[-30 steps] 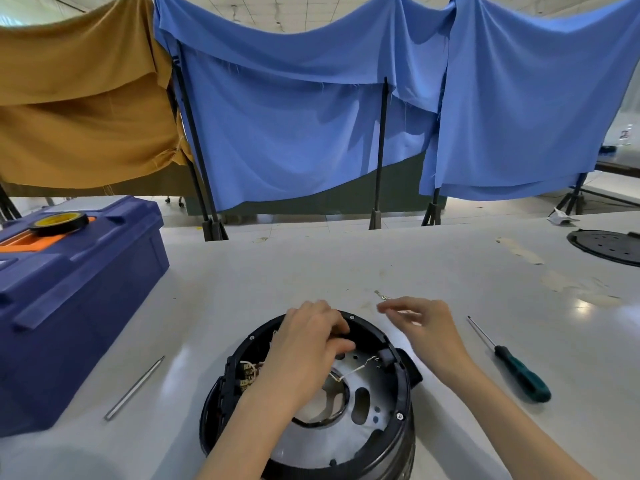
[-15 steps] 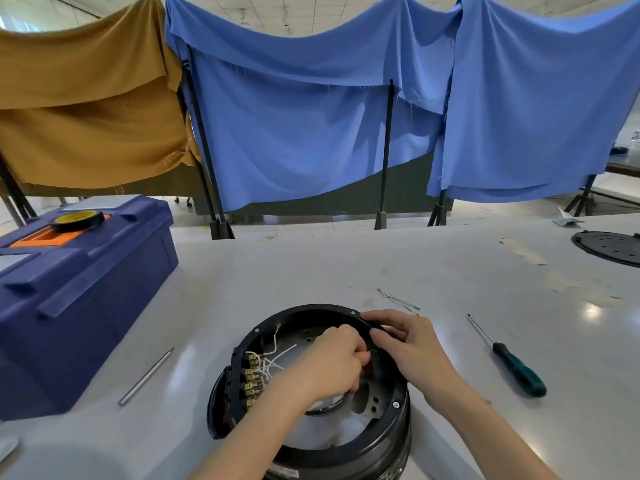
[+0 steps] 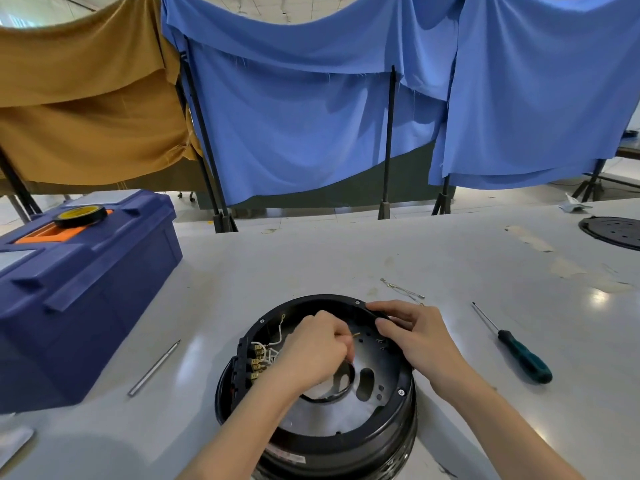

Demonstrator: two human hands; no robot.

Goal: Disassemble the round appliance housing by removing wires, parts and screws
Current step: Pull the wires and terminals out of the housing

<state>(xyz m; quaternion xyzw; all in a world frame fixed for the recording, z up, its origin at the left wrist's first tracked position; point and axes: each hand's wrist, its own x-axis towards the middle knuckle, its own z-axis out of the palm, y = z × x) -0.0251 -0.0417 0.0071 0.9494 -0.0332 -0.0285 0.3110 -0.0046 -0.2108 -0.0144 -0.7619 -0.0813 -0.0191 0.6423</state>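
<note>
The round black appliance housing [image 3: 398, 407] sits open side up on the white table, close in front of me. White wires [image 3: 268, 342] run from brass terminals on its left inner wall. My left hand [image 3: 313, 351] is inside the housing, fingers pinched on a thin wire with a brass tip [image 3: 356, 335]. My right hand [image 3: 412, 336] grips the housing's far right rim. A removed wire [image 3: 403, 290] lies on the table just beyond the housing.
A green-handled screwdriver [image 3: 519, 353] lies to the right. A thin metal rod [image 3: 154, 368] lies to the left beside a blue toolbox [image 3: 79, 292] with a tape roll [image 3: 80, 215] on top. A black perforated disc [image 3: 614, 232] sits far right.
My right hand came back from the table and took hold of the housing's rim. My left hand shifted inside the housing and now pinches a wire. The view moved slightly.
</note>
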